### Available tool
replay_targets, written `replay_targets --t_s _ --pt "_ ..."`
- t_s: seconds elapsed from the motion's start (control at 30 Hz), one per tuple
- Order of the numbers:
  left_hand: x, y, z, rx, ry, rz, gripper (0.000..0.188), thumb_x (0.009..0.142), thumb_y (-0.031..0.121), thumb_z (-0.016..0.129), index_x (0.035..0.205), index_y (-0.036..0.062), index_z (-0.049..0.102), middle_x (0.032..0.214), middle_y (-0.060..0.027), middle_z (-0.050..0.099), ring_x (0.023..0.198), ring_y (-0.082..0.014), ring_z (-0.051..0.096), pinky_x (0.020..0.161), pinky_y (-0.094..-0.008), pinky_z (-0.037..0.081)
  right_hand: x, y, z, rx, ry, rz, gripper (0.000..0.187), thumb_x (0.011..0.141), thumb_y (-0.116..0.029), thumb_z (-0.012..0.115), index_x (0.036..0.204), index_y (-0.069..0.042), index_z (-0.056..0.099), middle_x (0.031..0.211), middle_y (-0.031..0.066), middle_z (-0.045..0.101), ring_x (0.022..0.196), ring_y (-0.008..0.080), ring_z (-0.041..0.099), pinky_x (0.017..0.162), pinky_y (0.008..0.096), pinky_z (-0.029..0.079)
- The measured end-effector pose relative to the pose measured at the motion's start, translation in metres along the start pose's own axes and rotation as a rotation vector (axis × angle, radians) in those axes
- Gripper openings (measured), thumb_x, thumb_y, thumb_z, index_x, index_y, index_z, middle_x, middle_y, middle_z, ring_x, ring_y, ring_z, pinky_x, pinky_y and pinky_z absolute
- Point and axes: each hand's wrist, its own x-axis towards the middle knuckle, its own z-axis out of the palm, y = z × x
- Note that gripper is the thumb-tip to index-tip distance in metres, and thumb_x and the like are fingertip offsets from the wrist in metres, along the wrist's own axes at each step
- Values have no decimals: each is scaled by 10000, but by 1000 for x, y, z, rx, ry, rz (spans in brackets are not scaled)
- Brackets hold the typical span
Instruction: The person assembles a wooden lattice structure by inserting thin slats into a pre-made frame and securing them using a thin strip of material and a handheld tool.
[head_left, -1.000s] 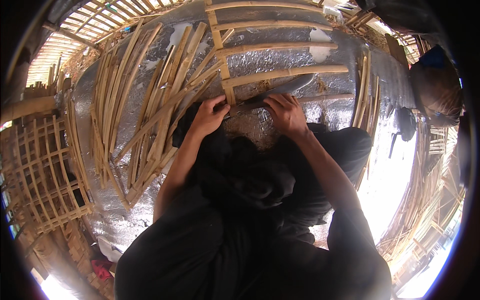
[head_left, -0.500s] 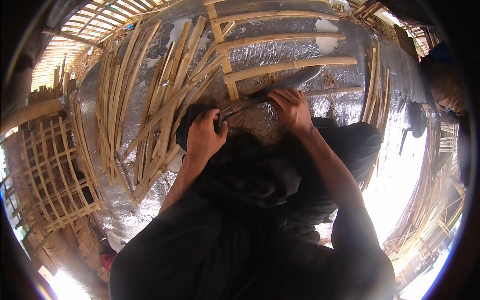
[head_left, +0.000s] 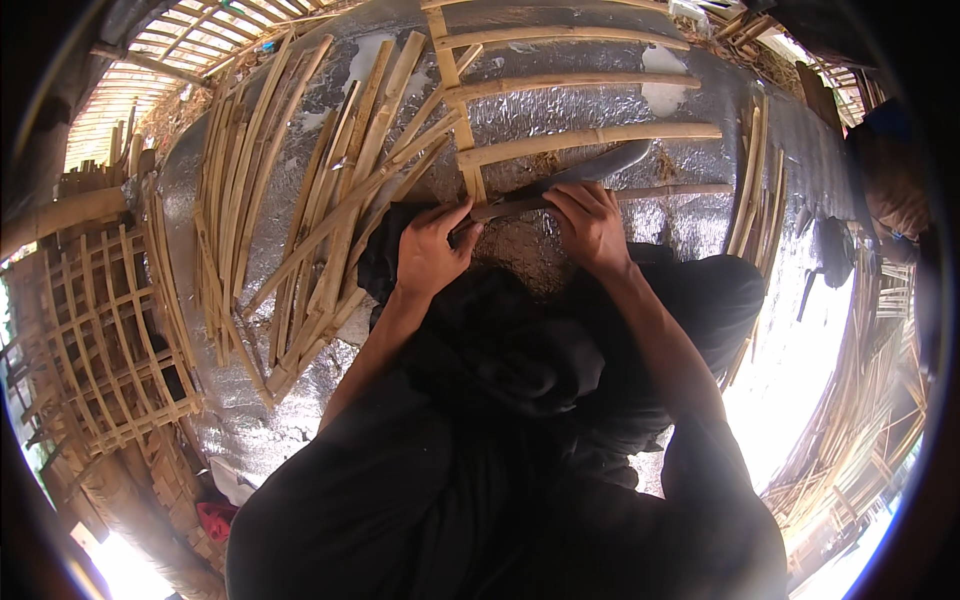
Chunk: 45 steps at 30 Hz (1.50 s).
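Observation:
A bamboo strip (head_left: pixel 675 190) lies crosswise in front of me, its left end meeting the near end of an upright bamboo slat (head_left: pixel 464 135). My left hand (head_left: pixel 432 250) is closed at that left end, thumb and fingers pinching the joint; the exact grip is partly hidden. My right hand (head_left: pixel 592 228) has its fingers bent over the same strip, nearer its middle. Just beyond the strip lies a dark, broad knife blade (head_left: pixel 605 165), its handle out of sight. Several bamboo crosspieces (head_left: pixel 590 138) stick out rightward from the slat like rungs.
Loose bamboo strips (head_left: pixel 340 190) lie in a heap to the left, and more strips (head_left: pixel 748 180) at the right. Underneath is a silvery sheet (head_left: pixel 560 105). A woven bamboo lattice (head_left: pixel 110 340) stands at far left. Dark cloth (head_left: pixel 520 350) covers my lap.
My left hand has moved up and right, onto the strip's left end. My right hand stays on the strip. The whole view has shifted slightly.

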Motion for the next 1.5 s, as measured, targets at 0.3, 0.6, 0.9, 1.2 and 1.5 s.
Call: replay_targets --t_s 0.3,0.6,0.9,1.2,1.5 --pt "2 6 -5 -26 -41 -54 311 813 108 803 1100 49 700 964 -160 730 850 -338 721 718 -388 584 -1 0 2 8 0 23 226 822 -92 771 1046 -83 746 1071 54 717 1013 271 656 831 411 500" --pt "2 1 -3 -48 -10 13 275 825 76 771 1088 59 694 968 -135 731 853 -325 724 739 -378 587 -1 1 3 8 7 26 223 821 -101 776 1041 -86 751 1069 53 718 1014 266 657 831 410 502" --pt "1 1 0 -65 40 0 255 790 63 797 1024 76 695 938 -117 739 825 -318 725 709 -374 589 4 -4 -3 35 -9 12 252 843 -35 734 1094 -54 724 1071 97 715 1029 302 657 906 433 521" --pt "0 -3 3 -68 97 8 223 762 72 809 957 81 701 878 -99 732 769 -315 712 655 -377 578 10 -24 -2 413 45 306 271 962 -33 614 1230 -20 647 1039 181 692 900 318 699 764 404 562" --pt "2 3 -1 -19 78 -36 161 778 113 795 919 88 721 865 -97 719 770 -318 701 653 -390 569 29 -54 28 534 -45 182 268 914 -31 722 1177 12 700 901 139 696 695 232 655 659 350 531"
